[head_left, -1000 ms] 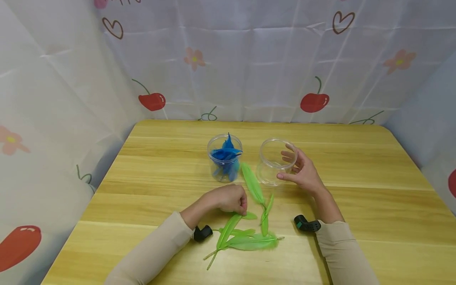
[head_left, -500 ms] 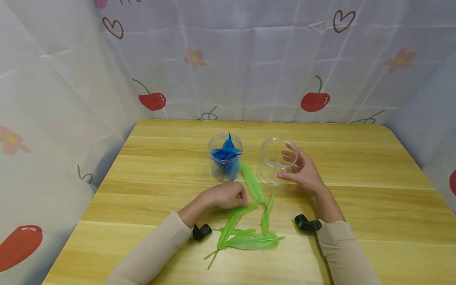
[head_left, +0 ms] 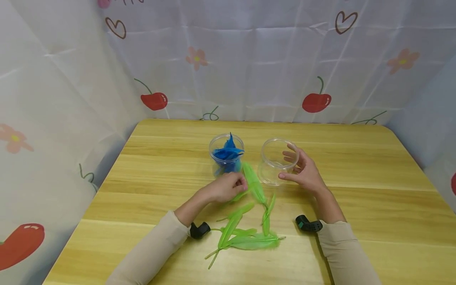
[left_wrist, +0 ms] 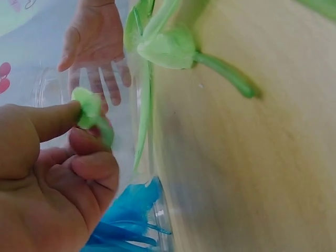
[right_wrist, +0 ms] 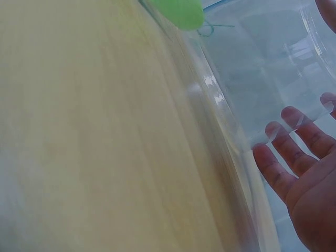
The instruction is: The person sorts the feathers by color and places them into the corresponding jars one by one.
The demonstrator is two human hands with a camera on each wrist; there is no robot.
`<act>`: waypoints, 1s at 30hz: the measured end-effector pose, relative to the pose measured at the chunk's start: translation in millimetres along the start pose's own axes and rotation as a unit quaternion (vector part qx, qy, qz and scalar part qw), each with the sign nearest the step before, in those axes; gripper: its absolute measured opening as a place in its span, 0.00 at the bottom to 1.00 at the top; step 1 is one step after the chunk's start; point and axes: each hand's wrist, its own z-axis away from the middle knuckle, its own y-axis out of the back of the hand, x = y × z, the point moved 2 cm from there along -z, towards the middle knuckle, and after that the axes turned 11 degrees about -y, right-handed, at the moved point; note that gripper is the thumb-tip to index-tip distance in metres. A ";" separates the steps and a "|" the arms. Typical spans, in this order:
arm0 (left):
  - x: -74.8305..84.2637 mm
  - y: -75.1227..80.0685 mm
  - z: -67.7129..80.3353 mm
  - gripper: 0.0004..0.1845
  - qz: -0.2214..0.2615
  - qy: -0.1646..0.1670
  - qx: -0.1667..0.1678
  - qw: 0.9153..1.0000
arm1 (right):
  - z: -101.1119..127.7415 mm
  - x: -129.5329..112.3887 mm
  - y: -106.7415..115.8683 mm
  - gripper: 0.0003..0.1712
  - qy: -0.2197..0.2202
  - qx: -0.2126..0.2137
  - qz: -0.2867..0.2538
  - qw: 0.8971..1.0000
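Left hand [head_left: 228, 187] pinches a green feather [head_left: 239, 194] between jars; right hand [head_left: 303, 171] cups the clear jar [head_left: 273, 160]

Table: a light wooden table [head_left: 356, 206] with lengthwise planks and rounded far corners, its grain running left to right.
Backdrop: a thin white cloth [head_left: 249, 67] hangs behind the far edge and wraps round the left and right edges, creased in a grid of fold lines.
Print: red cherries [head_left: 316, 102] with green stems, pale pink flowers [head_left: 196, 57] and outlined hearts [head_left: 346, 20] are scattered over the cloth.
Light: soft and even, with a faint sheen on the wood near the front edge.
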 end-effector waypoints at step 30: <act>31.6 0.4 8.8 0.08 0.251 -0.019 0.125 0.960 | 0.1 1.2 -0.9 0.52 0.010 0.000 0.000 1.000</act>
